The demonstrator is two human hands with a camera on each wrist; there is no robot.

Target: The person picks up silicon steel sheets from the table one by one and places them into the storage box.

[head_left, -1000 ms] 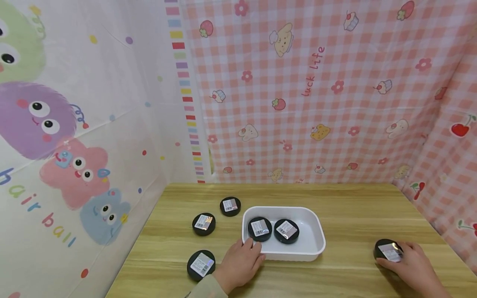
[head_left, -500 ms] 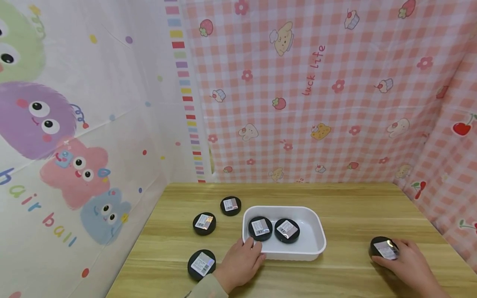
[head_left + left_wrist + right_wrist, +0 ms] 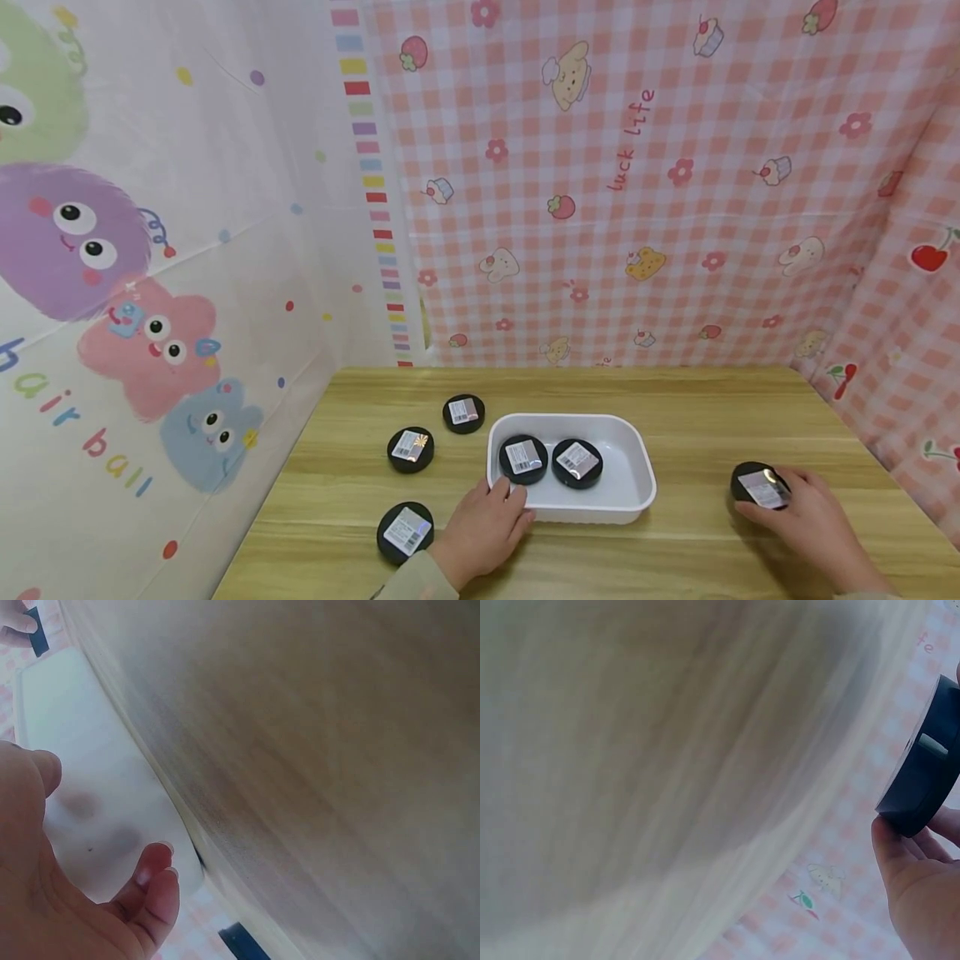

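In the head view my left hand [image 3: 483,529] grips the near left corner of a white plastic tray [image 3: 600,517], fingertips at its rim. The left wrist view shows the thumb and curled fingers around the tray [image 3: 112,772]. Two round black discs [image 3: 523,479] with white labels lie side by side in the tray's left and middle part. To the right of the tray, my right hand [image 3: 806,517] holds another labelled black disc [image 3: 757,487] between thumb and fingers. That disc [image 3: 922,772] is off the table in the right wrist view.
Three more labelled black discs, a back one [image 3: 463,415], a middle one [image 3: 410,450] and a near one [image 3: 405,533], lie on the wooden table [image 3: 712,417] left of the tray. A pink checked cloth [image 3: 600,250] hangs behind, and a white printed cloth [image 3: 285,250] on the left.
My right hand has carried its black disc leftward and a little away from me, toward the tray. The left hand and the tray have stayed in place.
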